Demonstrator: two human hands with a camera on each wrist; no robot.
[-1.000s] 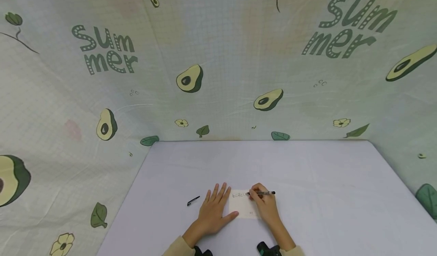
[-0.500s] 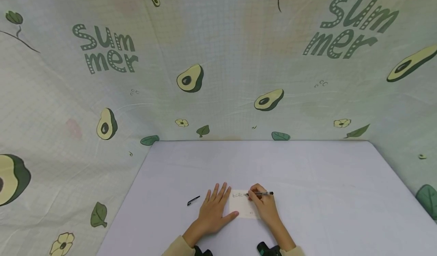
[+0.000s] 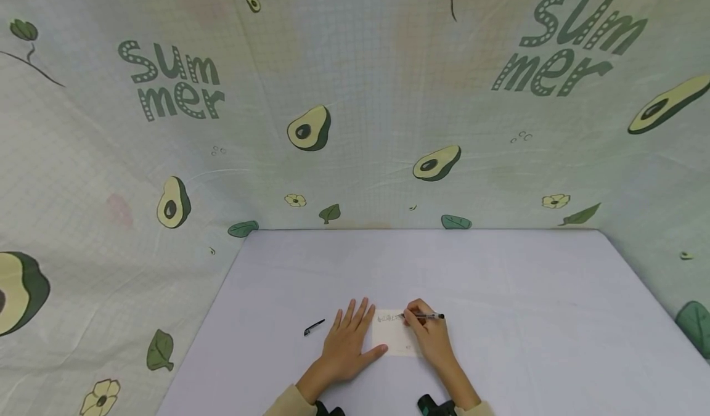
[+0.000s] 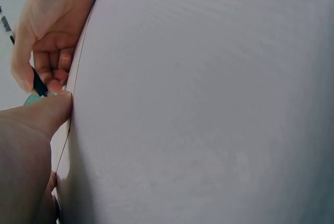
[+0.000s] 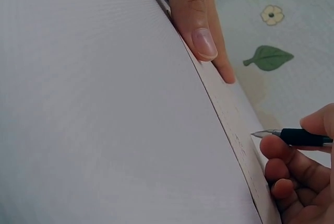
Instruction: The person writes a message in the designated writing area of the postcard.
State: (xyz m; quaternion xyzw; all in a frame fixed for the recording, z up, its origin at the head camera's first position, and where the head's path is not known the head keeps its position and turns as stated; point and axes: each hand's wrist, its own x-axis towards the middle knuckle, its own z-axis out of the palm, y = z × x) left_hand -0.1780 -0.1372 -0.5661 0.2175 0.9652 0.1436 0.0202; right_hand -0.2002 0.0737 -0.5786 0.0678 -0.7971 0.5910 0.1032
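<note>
A small cream sheet of paper [image 3: 396,341] lies on the white table, with a line of dark handwriting along its top. My left hand [image 3: 348,345] rests flat beside it, fingers spread, its thumb on the paper's left part. Between thumb and fingers my right hand [image 3: 434,336] pinches a pen [image 3: 432,315] with a dark grip, its tip at the end of the written line. In the right wrist view the metal tip of the pen [image 5: 300,136] is at the paper [image 5: 222,104]. The left wrist view shows the right hand [image 4: 55,31] beyond the left thumb.
A black pen cap [image 3: 314,327] lies left of my left hand. The white table [image 3: 499,280] runs back to a cloth backdrop [image 3: 366,95] printed with avocados, leaves and lettering. Black wrist devices [image 3: 435,405] sit at the table's near side.
The pen and the right fingers have shifted very slightly, and the written line looks a little longer. My left hand and the cap have stayed in place.
</note>
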